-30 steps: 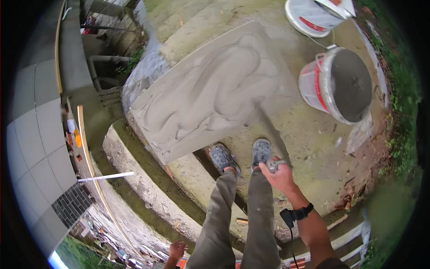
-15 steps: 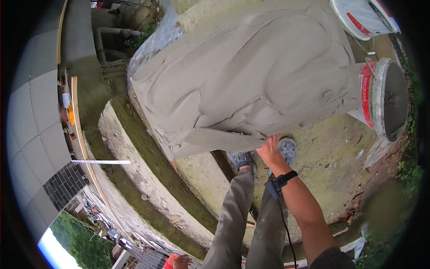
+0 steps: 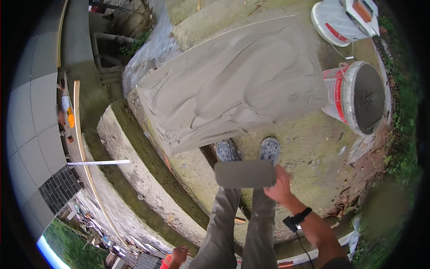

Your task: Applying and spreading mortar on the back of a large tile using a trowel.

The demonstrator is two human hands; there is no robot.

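My right hand [image 3: 280, 184] is closed round a rectangular trowel [image 3: 245, 174] with rounded corners, its face coated in grey mortar. The trowel is held over my shins, apart from the slab [image 3: 233, 85]. That slab lies beyond my feet under a wet, swirled layer of mortar. At the lower edge, left of my legs, my left hand [image 3: 180, 254] shows in part beside something red-orange [image 3: 166, 261]; its fingers are too small and blurred to read. The trowel's handle is hidden.
A bucket of mortar [image 3: 368, 98] leans at the right, with a second white bucket [image 3: 332, 22] behind it. My grey clogs [image 3: 269, 149] stand before the slab. Concrete steps [image 3: 134, 148] run down the left side, crossed by a long wooden strip [image 3: 81, 121] and a white bar [image 3: 99, 162].
My right hand has drawn the trowel off the near edge of the mortar, back toward my body, and turned its coated face up. My left hand has shifted up slightly.
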